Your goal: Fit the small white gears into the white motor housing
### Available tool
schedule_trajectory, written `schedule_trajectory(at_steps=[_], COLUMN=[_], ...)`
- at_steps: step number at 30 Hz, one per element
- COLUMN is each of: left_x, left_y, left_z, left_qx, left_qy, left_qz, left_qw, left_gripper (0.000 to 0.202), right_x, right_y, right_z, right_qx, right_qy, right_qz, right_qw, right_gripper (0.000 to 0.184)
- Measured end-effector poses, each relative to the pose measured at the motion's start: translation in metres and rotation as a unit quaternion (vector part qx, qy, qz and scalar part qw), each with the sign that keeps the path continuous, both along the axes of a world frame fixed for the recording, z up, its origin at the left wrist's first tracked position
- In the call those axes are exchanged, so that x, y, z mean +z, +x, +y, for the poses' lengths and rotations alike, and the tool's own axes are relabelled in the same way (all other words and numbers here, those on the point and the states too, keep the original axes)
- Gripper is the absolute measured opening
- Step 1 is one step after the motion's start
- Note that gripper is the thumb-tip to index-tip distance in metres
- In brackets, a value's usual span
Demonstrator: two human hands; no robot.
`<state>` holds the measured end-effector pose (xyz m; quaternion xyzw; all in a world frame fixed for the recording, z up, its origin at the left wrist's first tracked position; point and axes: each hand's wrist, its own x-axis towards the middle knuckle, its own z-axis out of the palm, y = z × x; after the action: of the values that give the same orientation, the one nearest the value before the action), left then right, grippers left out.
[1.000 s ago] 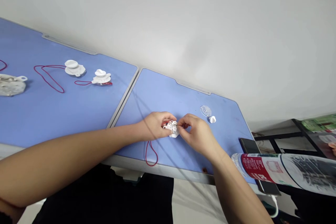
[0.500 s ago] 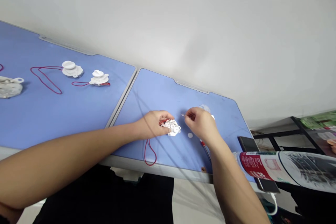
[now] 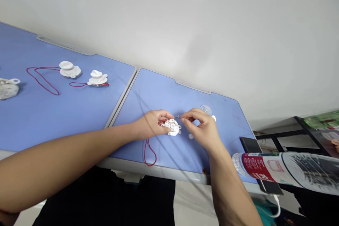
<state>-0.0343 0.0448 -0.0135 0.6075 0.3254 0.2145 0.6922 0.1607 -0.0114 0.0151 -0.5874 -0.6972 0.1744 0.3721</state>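
Note:
My left hand point(image 3: 152, 124) is closed on a small white plastic mechanism point(image 3: 172, 128) with round parts on its face, holding it just at the blue desk top. A loop of red cord point(image 3: 150, 153) hangs from it toward the front edge. Just right of it, my right hand point(image 3: 202, 127) pinches a tiny thin metal-looking piece point(image 3: 178, 116) between thumb and forefinger, beside the mechanism's upper right edge. The piece's exact kind is too small to make out. A small white disc point(image 3: 191, 136) lies below the right hand, and a clear round cover point(image 3: 206, 109) lies behind it.
Two white knobbed devices with red cords point(image 3: 70, 70) point(image 3: 97, 78) sit on the left desk, with a greyish one point(image 3: 8, 89) at the far left. A phone point(image 3: 251, 145) and a plastic bottle point(image 3: 280, 169) are on the right. A wall rises behind.
My right hand has moved left to the mechanism, bringing the tiny piece with it. The left hand still holds the mechanism. The view has shifted slightly.

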Motion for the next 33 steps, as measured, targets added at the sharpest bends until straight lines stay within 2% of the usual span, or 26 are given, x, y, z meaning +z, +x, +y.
schedule_trajectory(at_steps=[2, 4, 9, 17, 25, 33], left_x=[-0.001, -0.002, -0.001, 0.0, 0.001, 0.004], left_y=[0.0, 0.0, 0.0, 0.001, 0.002, 0.003], left_z=[0.001, 0.002, 0.002, 0.0, -0.003, -0.003], left_qx=[0.003, 0.004, 0.008, 0.008, 0.012, 0.009], left_qy=[-0.009, -0.013, -0.025, -0.042, -0.017, -0.007], left_qz=[-0.009, -0.016, -0.019, -0.031, -0.017, -0.006], left_qw=[1.0, 1.0, 0.999, 0.999, 1.0, 1.0], left_gripper=[0.041, 0.041, 0.042, 0.044, 0.043, 0.043], right_x=[0.006, 0.01, 0.01, -0.003, -0.005, -0.003], right_y=[-0.001, -0.001, 0.0, -0.01, -0.014, -0.015], right_z=[-0.004, -0.006, -0.008, -0.01, -0.011, -0.011], right_qx=[0.029, 0.026, 0.043, 0.104, 0.091, 0.087], right_qy=[-0.007, -0.012, -0.019, -0.02, -0.029, -0.044], right_qz=[0.032, 0.052, 0.063, 0.004, -0.061, -0.106], right_qw=[0.999, 0.998, 0.997, 0.994, 0.994, 0.99], right_gripper=[0.01, 0.009, 0.009, 0.011, 0.015, 0.012])
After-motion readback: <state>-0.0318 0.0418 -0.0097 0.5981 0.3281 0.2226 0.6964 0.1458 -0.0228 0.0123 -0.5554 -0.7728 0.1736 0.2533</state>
